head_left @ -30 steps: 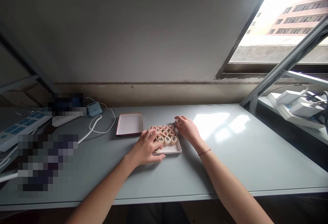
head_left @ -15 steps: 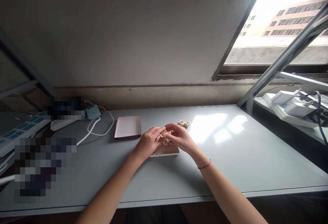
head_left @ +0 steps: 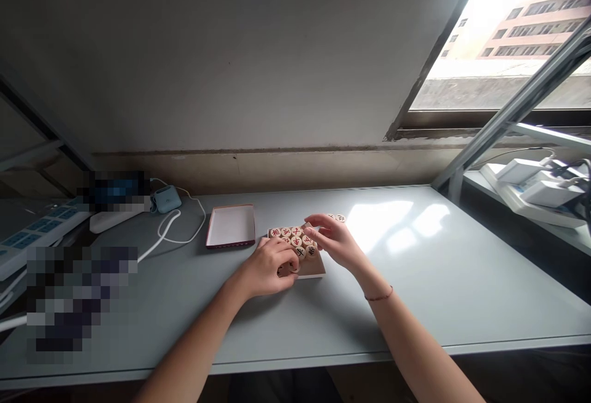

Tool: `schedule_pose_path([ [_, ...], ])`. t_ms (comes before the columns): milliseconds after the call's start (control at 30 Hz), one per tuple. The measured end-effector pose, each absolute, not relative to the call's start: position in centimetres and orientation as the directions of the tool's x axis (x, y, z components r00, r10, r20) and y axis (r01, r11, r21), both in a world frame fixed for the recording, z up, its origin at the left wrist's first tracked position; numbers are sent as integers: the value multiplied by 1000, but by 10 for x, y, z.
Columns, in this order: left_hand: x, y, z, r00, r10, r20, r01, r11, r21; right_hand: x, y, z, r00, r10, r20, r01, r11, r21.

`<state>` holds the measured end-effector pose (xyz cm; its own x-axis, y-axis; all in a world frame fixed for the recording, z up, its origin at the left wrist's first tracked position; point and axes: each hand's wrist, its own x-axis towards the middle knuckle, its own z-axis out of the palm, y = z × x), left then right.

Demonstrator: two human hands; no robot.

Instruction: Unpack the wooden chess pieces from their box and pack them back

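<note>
A shallow box (head_left: 318, 272) holds several round wooden Chinese chess pieces (head_left: 296, 241) with red and black characters, lying in rows. My left hand (head_left: 268, 267) reaches over the box's left front part, its thumb and fingers closed around one chess piece (head_left: 294, 267) low in the box. Over the right rear side of the box is my right hand (head_left: 333, 240), fingers apart, with nothing visible in them. Past its knuckles, more chess pieces (head_left: 340, 218) lie on the desk, partly covered by that hand.
The box lid (head_left: 231, 226) lies inside up, left of the box. Farther left are a blue adapter (head_left: 167, 199), white cables (head_left: 172, 221) and a power strip (head_left: 41, 231). Sunlight falls on the grey desk (head_left: 438, 292) at right. Another power strip (head_left: 521, 191) sits beyond the frame.
My hands, close together over the box before, have come apart. The left moved down to the front of the box, the right drew off to the right, uncovering rows of pieces.
</note>
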<state>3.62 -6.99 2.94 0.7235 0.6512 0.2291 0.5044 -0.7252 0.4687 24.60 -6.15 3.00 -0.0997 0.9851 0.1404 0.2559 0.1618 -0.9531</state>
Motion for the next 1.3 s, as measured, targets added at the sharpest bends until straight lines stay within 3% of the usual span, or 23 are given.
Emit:
schedule_pose_path([
  [167,33,-67,26,717,658,229,529,-728,435,247,-64,34,-152,979,139,270,177,-946],
  [400,32,-68,24,724,651,230,537,-740,405,251,-70,40,-392,913,113,273,232,-933],
  [833,34,-73,29,748,618,240,557,-782,280,249,-72,45,-473,876,88,333,271,-903],
  [967,30,-72,36,746,632,212,556,-765,325,248,-75,44,-528,846,66,414,324,-851],
  [1167,20,-67,48,679,705,206,582,-687,434,234,-82,30,-546,822,162,621,527,-581],
  [1300,18,-63,46,660,724,201,591,-665,456,233,-82,34,-592,790,158,571,550,-609],
])
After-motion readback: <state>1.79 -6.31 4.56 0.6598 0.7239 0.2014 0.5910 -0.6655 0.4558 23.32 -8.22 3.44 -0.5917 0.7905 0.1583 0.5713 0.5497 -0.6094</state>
